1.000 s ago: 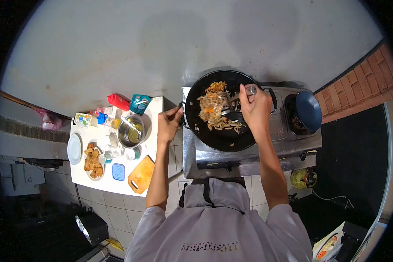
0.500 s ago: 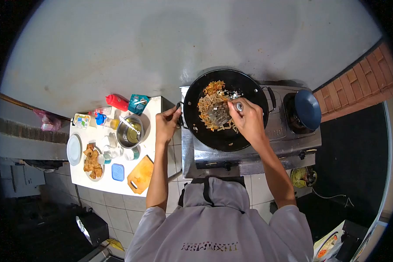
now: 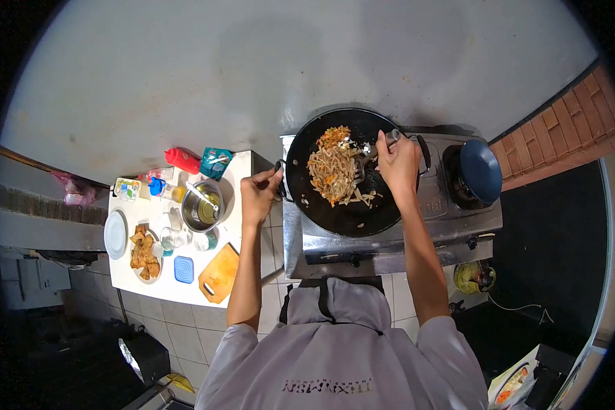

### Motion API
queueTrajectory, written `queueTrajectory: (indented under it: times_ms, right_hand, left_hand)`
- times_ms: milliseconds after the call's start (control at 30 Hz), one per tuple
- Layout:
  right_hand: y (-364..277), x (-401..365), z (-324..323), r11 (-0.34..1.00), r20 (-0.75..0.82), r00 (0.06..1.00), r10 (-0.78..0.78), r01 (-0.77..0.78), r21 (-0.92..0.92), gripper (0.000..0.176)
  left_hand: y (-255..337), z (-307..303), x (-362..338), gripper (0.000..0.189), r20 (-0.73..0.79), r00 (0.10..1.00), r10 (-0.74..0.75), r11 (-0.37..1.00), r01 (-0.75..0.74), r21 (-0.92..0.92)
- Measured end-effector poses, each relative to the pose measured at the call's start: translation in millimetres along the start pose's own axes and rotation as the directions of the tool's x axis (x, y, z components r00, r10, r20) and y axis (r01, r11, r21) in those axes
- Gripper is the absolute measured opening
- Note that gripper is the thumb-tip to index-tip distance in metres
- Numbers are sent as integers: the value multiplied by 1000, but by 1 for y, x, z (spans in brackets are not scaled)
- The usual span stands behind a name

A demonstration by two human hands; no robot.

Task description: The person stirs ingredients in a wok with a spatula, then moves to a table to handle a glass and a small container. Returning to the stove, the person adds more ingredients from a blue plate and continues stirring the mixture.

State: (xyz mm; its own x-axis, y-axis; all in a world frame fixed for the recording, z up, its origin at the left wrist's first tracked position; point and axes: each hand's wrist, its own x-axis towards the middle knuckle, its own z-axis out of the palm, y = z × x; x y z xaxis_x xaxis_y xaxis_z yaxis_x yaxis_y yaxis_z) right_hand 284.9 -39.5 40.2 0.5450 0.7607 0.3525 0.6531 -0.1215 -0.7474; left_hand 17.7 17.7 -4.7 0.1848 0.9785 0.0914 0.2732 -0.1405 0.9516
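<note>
A large black wok [image 3: 352, 224] sits on the steel gas stove [image 3: 444, 229]. My left hand [image 3: 259, 198] is closed on the wok's left loop handle [image 3: 280, 179]. My right hand [image 3: 398, 164] is wrapped round the metal handle of a spatula [image 3: 391, 137] over the right side of the wok. The spatula's head reaches down to the right edge of the food, partly hidden there. Pale noodle-like strips [image 3: 333, 174] lie heaped in the left and middle of the wok, with an orange-brown chopped mass [image 3: 335, 137] at their far end.
Left of the stove, a white table [image 3: 178, 290] holds a steel pot [image 3: 203, 206], a cutting board [image 3: 219, 273], a plate of fried pieces [image 3: 143, 253], bottles and jars. A small dark blue pan [image 3: 482, 171] stands on the right burner. A wall rises behind.
My right hand and the spatula have moved right, away from the middle of the food. The strips now sit in a tighter heap. My left hand stays on the handle.
</note>
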Motion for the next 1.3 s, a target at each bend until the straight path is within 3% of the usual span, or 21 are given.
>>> queueTrajectory:
  times_ms: [133,200,267,467,567,633,667,733,800,900,933,1000,1067,1133,1167,1233,1267,1300]
  right_hand:
    - [-40,-9,-20,991,0,992,-129,129,14,25]
    - [-47,-19,-18,957,18,967,-254,248,152,18]
    - [-37,-30,-16,937,170,929,-330,300,179,17]
    - [-27,-13,-65,939,192,919,-343,338,60,16]
    - [-39,-21,-93,947,281,904,-321,304,104,16]
    - [-33,-32,-91,928,436,820,-371,321,186,16]
    - [-29,-32,-84,928,437,819,-371,322,186,16]
    - [-17,-29,-67,891,427,792,-436,446,82,17]
    - [-10,-19,-63,915,404,825,-395,392,95,16]
    - [-20,-10,-75,943,112,937,-332,325,75,19]
    - [-24,-10,-81,943,114,937,-332,325,74,19]
    - [-29,-9,-92,963,-14,971,-238,234,-131,20]
    - [-38,-12,-98,961,-6,972,-235,231,-152,20]
    - [-54,-18,-106,979,211,956,-202,201,23,20]
    - [-54,-22,-105,979,212,956,-202,201,27,20]
    - [-51,-27,-104,948,396,866,-305,239,208,19]
    - [-49,-28,-102,949,397,866,-305,239,207,19]
    - [-46,-28,-100,935,472,808,-352,284,211,19]
  left_hand:
    - [4,-1,-1,29,8,1000,-19,999,19,32]
    - [7,-1,1,28,17,999,-46,999,46,16]
    - [2,0,2,28,14,999,-36,999,36,-8]
    - [5,0,0,26,-3,997,-77,997,77,-14]
    - [2,1,0,26,-1,998,-70,997,70,-30]
    - [2,1,1,26,8,999,-35,998,35,-43]
    - [3,1,0,26,6,998,-58,997,59,-41]
    - [8,1,0,25,5,996,-84,996,84,-37]
    - [12,0,-1,26,16,995,-98,995,99,-6]
    - [13,-1,-2,26,12,999,-36,999,36,24]
    - [10,-1,-2,26,13,999,-38,999,37,22]
    - [2,1,-1,26,-15,1000,-27,999,28,36]
    - [1,2,-1,26,-18,1000,-26,1000,26,16]
    - [2,1,-1,25,-26,999,-27,1000,27,1]
    - [3,0,-1,26,-17,999,-37,999,37,38]
    - [3,0,0,26,-10,999,-47,996,48,71]
    - [2,0,0,26,-18,1000,-24,998,25,53]
    - [4,1,0,27,-26,1000,-1,999,2,34]
